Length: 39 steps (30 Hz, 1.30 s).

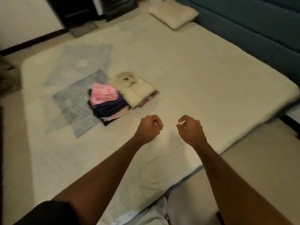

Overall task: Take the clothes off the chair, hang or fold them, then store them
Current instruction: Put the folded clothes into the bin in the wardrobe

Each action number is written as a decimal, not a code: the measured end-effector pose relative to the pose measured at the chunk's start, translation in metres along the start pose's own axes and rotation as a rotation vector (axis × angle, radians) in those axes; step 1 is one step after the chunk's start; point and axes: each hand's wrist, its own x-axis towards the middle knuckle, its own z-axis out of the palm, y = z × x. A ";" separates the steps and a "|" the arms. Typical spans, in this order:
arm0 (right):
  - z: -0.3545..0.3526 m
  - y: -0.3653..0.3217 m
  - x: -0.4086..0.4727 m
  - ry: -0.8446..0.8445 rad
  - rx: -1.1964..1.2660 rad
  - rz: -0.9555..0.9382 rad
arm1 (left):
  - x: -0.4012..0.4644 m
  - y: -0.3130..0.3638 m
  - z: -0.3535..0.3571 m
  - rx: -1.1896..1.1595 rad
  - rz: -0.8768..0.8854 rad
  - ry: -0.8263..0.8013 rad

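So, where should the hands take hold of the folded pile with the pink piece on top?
Slide flat fingers under the bottom layer of the pink-topped pile from its two short sides. It is a loose stack on the mattress, so gripping only the top would pull it apart.

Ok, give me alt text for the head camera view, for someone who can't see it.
Two bare arms reach over a bed, the left hand and right hand curled into empty fists. Two stacks of folded clothes sit ahead; a pillow lies by the headboard.
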 end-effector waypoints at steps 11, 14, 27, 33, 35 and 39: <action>0.119 -0.139 0.049 -0.092 0.097 -0.232 | -0.026 -0.114 -0.151 -0.198 -0.311 0.394; 0.136 -0.167 0.076 -0.087 0.110 -0.255 | 0.003 -0.141 -0.175 -0.252 -0.368 0.414; 0.224 -0.233 0.238 -0.363 0.039 -0.397 | 0.113 -0.261 -0.164 -0.798 -0.789 0.353; 0.293 -0.279 0.325 -0.462 -0.079 -0.474 | 0.162 -0.316 -0.203 -0.950 -0.928 0.352; 0.310 -0.300 0.359 -0.580 -0.150 -0.545 | 0.170 -0.330 -0.186 -1.082 -0.974 0.328; 0.342 -0.340 0.421 -0.907 -0.456 -0.547 | 0.188 -0.329 -0.114 -1.389 -0.951 0.266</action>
